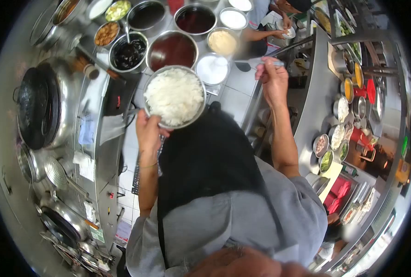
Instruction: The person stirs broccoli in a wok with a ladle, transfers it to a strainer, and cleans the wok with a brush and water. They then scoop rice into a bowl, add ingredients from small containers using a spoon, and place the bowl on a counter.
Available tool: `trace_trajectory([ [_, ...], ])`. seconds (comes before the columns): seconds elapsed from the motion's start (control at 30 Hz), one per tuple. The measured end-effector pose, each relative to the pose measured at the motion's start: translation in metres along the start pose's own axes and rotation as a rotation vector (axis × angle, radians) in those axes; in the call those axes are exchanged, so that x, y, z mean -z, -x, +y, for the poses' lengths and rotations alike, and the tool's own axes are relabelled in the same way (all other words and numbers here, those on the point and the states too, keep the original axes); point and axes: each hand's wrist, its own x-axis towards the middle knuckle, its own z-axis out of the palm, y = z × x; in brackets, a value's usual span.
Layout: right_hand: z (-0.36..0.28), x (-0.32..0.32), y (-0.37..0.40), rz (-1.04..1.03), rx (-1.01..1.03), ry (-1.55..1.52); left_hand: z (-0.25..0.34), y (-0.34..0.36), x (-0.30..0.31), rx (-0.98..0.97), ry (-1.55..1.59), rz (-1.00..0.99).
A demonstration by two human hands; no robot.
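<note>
**Rice bowl (199, 113) in left hand (148, 127), utensil (279, 63) in right hand (274, 83), gap between**

Far left: black pan (32, 108), well apart from both hands. Next, left hand: grip clamped on the near-left rim of the rice bowl, which was off the desk, in front of the black apron (205, 157). Bowl round, no long axis; rice (174, 94) faced up. Red-brown sauce (172, 51) stood just beyond it; touching or not, couldn't tell. White powder (210, 71) sat beyond and to the right, between bowl and right hand.

Utensil's long axis ran roughly sideways, pointing left toward the powder; far end blurred, contact unclear. Right hand: fingers together on the handle. From this grip the rice lay left and nearer the body, well apart; left hand was the nearer one. Far right: desk (318, 101) with small bowls.
</note>
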Motion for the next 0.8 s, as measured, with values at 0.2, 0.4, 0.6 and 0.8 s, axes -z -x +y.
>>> trace_trajectory([
  [0.2,-0.043,-0.054,0.024,-0.278,0.210,0.232,-0.007,-0.007,-0.024,0.044,0.009,-0.068],
  [0.4,-0.009,-0.027,-0.006,-0.216,0.265,0.599,-0.011,-0.004,-0.018,-0.005,0.040,-0.011],
  [0.6,0.070,-0.005,-0.015,-0.124,0.084,0.488,-0.002,0.006,0.009,-0.007,0.038,0.078],
  [0.8,0.033,0.010,-0.017,-0.020,0.038,0.172,-0.002,0.005,0.016,-0.007,0.033,0.057],
])
